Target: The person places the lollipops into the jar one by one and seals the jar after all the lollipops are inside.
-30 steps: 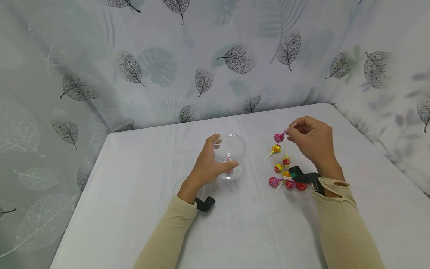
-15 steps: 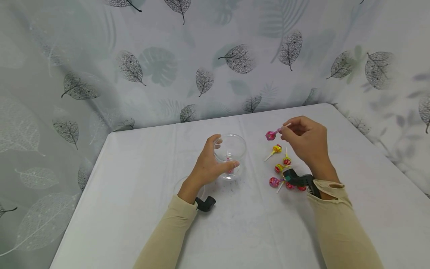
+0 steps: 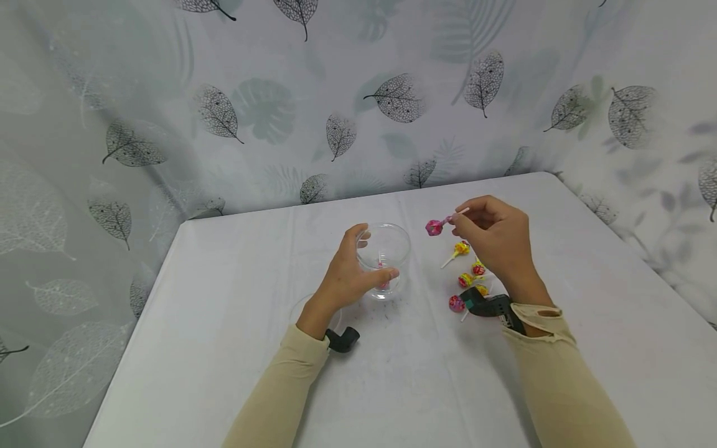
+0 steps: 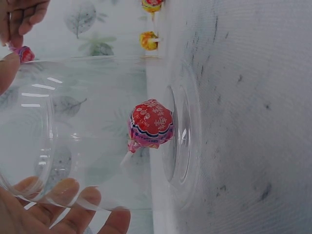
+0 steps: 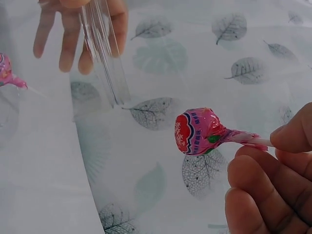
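A clear jar (image 3: 386,246) stands on the white table, and my left hand (image 3: 350,274) grips it round the side, thumb in front and fingers behind. Inside it, a red-and-purple lollipop (image 4: 152,124) lies head down at the bottom in the left wrist view. My right hand (image 3: 495,239) pinches the white stick of a pink lollipop (image 5: 197,131) between thumb and fingers. That lollipop's head points left toward the jar, raised and to the right of its rim. Below the right hand lie several yellow, red and purple lollipops (image 3: 461,248), some hidden by the wrist camera.
A clear round lid (image 3: 300,307) lies on the table (image 3: 224,298) beside the left wrist, partly covered by it. Leaf-patterned cloth (image 3: 257,155) hangs behind the table and at both sides.
My right hand has moved left with the pink lollipop, bringing it closer to the jar. The left hand and the jar have stayed in place.
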Motion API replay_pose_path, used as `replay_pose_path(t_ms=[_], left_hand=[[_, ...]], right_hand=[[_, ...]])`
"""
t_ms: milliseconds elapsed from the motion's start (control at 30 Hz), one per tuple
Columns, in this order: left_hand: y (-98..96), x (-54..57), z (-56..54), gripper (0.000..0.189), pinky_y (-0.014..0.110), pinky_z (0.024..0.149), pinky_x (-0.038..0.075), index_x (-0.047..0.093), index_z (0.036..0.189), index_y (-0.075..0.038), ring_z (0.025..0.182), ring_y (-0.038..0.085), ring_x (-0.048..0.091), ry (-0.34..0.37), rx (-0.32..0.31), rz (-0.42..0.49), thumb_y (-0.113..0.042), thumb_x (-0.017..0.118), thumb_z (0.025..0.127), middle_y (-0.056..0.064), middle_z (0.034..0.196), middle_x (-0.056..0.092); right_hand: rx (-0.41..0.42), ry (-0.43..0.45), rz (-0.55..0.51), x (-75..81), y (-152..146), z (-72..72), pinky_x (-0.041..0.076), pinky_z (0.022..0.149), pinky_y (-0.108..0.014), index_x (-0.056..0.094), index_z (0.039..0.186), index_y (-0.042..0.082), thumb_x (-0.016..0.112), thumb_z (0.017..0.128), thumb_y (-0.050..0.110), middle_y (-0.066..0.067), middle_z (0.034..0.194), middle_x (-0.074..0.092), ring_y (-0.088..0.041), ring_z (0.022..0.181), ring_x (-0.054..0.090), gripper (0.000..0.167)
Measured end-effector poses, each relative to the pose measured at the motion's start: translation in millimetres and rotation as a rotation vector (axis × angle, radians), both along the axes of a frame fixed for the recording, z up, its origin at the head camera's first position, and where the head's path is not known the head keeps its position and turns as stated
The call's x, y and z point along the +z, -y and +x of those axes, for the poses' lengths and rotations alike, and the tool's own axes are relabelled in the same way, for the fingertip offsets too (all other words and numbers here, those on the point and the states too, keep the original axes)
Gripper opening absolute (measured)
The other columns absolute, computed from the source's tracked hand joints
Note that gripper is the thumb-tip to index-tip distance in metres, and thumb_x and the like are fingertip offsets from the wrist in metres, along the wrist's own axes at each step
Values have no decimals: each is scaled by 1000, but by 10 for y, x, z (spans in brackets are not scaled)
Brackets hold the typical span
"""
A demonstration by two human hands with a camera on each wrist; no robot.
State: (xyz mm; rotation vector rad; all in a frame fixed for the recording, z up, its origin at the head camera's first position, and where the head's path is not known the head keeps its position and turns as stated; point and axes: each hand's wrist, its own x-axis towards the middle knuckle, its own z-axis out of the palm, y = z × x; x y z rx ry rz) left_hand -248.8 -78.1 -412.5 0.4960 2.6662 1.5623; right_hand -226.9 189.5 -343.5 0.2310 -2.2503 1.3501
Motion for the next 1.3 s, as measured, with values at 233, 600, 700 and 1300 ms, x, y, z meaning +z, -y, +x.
replay_pose_path(t_ms=[233, 600, 700, 1300], left_hand=[[-1, 0, -1, 103, 56, 112, 43, 28, 159, -23, 141, 23, 45, -2, 4, -4, -47, 89, 80, 6, 155, 47], [-12, -4, -9, 104, 55, 111, 44, 28, 159, -22, 141, 24, 45, -2, 1, 2, -47, 89, 79, 7, 154, 48], [-18, -2, -9, 104, 55, 111, 44, 28, 159, -22, 141, 24, 45, 5, 1, 0, -47, 89, 79, 8, 154, 48], [-11, -9, -15, 104, 55, 111, 44, 28, 160, -18, 140, 23, 46, -12, -2, -7, -47, 88, 80, 4, 152, 49]], right_hand=[[45, -15, -13, -23, 83, -7, 56, 69, -18, 73, 103, 2, 70, 98, 14, -14, 92, 78, -3, 73, 72, 13], [108, -16, -35, -45, 154, 3, 58, 68, -19, 73, 105, 1, 70, 98, 12, -15, 91, 77, -10, 72, 73, 14], [122, -14, -33, -53, 177, 8, 57, 69, -19, 73, 105, 2, 71, 98, 12, -13, 90, 77, -10, 72, 72, 12], [207, -22, -44, -63, 267, 22, 57, 67, -18, 75, 102, 2, 67, 96, 0, -11, 89, 77, -10, 73, 74, 10]])
